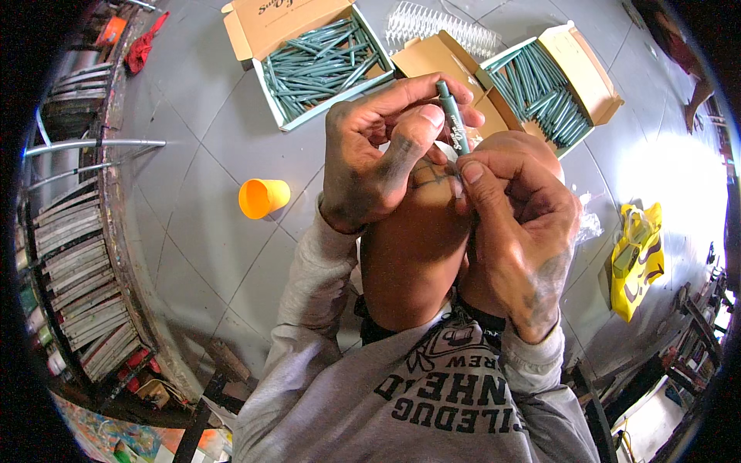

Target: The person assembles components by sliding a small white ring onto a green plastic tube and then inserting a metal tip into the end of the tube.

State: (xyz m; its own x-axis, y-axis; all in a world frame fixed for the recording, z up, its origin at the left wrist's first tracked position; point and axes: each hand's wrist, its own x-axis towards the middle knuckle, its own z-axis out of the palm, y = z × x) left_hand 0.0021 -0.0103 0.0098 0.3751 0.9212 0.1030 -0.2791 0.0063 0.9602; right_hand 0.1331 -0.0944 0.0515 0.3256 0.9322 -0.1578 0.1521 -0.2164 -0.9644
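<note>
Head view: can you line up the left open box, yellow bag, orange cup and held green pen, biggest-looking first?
1. Left open box
2. Yellow bag
3. Orange cup and green pen: unsure; the pen looks longer but thinner, and nearer the camera.

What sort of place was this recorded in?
Probably a small workshop, perhaps a print one, though I can't be sure. A rack of stacked, frame-like pieces stands at the left, a paint-splattered surface shows at lower left, and open boxes of green pens sit on the tiled floor.
</note>
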